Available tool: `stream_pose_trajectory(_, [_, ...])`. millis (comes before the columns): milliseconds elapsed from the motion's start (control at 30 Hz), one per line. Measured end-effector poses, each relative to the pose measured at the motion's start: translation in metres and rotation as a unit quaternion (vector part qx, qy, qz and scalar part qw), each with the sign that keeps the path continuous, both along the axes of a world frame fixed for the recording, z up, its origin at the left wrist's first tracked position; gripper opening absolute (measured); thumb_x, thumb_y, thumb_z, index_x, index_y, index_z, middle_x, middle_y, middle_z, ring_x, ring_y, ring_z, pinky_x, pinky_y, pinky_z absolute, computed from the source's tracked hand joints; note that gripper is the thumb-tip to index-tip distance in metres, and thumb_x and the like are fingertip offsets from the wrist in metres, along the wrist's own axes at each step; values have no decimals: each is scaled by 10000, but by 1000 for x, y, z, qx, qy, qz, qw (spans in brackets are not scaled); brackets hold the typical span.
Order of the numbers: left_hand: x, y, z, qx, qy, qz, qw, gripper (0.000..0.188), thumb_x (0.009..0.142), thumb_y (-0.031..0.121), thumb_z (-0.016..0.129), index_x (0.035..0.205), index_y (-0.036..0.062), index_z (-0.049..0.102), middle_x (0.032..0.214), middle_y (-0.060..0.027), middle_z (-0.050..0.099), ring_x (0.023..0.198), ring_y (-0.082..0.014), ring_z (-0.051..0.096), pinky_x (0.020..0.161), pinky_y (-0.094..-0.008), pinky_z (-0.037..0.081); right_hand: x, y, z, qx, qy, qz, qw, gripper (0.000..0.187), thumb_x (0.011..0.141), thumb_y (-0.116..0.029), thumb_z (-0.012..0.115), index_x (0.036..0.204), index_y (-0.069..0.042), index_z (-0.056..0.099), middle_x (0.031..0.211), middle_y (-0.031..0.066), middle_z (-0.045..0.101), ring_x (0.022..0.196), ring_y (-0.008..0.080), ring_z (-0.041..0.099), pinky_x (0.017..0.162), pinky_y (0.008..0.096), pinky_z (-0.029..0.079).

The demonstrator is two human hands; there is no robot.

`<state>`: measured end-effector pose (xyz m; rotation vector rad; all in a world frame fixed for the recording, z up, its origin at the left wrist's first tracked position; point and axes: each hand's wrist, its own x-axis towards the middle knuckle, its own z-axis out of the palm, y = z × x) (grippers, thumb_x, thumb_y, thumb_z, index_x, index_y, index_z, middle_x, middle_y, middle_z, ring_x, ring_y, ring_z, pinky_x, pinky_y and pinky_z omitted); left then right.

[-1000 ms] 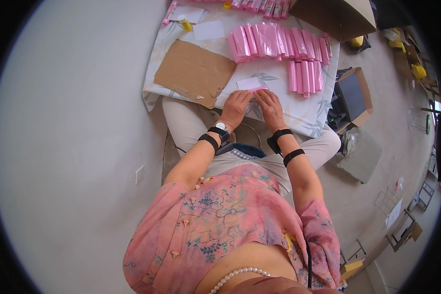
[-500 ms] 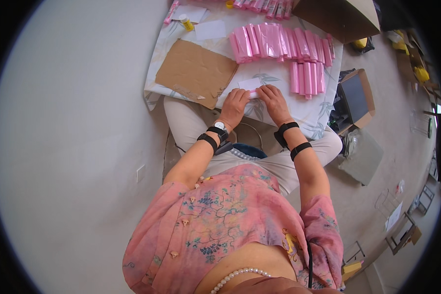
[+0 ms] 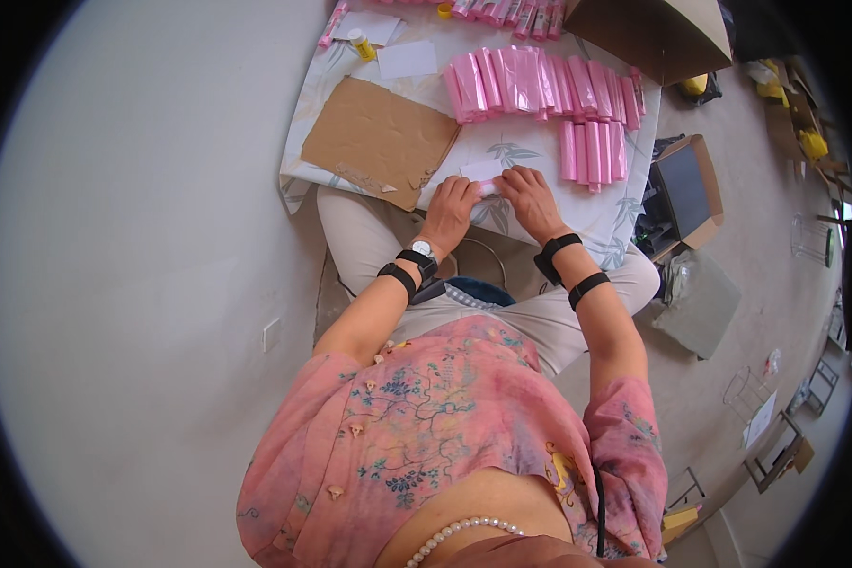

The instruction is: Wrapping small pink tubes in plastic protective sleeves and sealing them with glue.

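Near the table's front edge, my left hand [image 3: 452,206] and my right hand [image 3: 531,200] grip the two ends of a small pink plastic roll [image 3: 488,187]. Only a short stretch of the roll shows between my curled fingers. A white paper slip [image 3: 481,169] lies against its far side; whether it is stuck to the roll I cannot tell. Beside my left hand is a worn brown cardboard sheet [image 3: 381,137]. Beyond my right hand, several pink plastic rolls [image 3: 594,154] lie side by side, with a longer row of pink rolls [image 3: 521,80] behind them.
At the far left stand a yellow-and-white glue stick [image 3: 361,44] and a white paper sheet [image 3: 407,60]. An open cardboard box [image 3: 658,33] sits at the far right corner. Another open box [image 3: 696,194] rests on the floor to the right. A wall [image 3: 142,237] runs along my left.
The white slip now lies lower and more of it is wrapped over the roll, so less pink shows between my hands. Both hands have shifted slightly and keep their grip.
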<state>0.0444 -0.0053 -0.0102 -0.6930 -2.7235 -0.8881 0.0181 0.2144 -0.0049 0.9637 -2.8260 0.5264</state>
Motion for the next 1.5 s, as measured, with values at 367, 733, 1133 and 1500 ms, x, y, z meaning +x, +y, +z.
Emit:
stream_pose_trajectory(367, [-3, -4, -5, 40, 12, 56, 998, 210, 892, 179, 722, 1062, 62, 682, 1026, -102, 631, 1037, -313, 583, 913, -436, 491, -17, 1, 5, -29, -88, 28, 995, 334, 863, -39, 641, 1193, -70, 682, 1194, 86, 665, 1189, 296, 584, 1046, 418, 447])
stream_pose_trajectory(733, [-10, -15, 12, 54, -88, 100, 990, 215, 859, 216, 806, 964, 53, 713, 970, -105, 639, 971, -332, 595, 876, -446, 496, -23, 0, 9, -11, -100, 36, 994, 305, 877, -34, 633, 1175, -65, 692, 1164, 81, 672, 1168, 285, 587, 1039, 412, 435])
stream_pose_trajectory(1133, [-8, 17, 9, -5, 26, 5, 1000, 301, 840, 52, 618, 1134, 23, 673, 1054, -115, 657, 1039, -299, 613, 930, -400, 512, -24, 0, 6, -1, -81, 39, 996, 258, 909, -91, 630, 1156, -88, 704, 1137, 58, 670, 1135, 266, 590, 1021, 408, 436])
stream_pose_trajectory(1500, [-9, 15, 2, -19, 20, -2, 1000, 304, 824, 29, 593, 1117, 28, 675, 1049, -117, 674, 1008, -306, 626, 902, -402, 525, -21, 9, -4, -50, -60, -10, 997, 266, 886, -204, 735, 1148, -170, 763, 1091, 47, 705, 1137, 265, 614, 997, 421, 454])
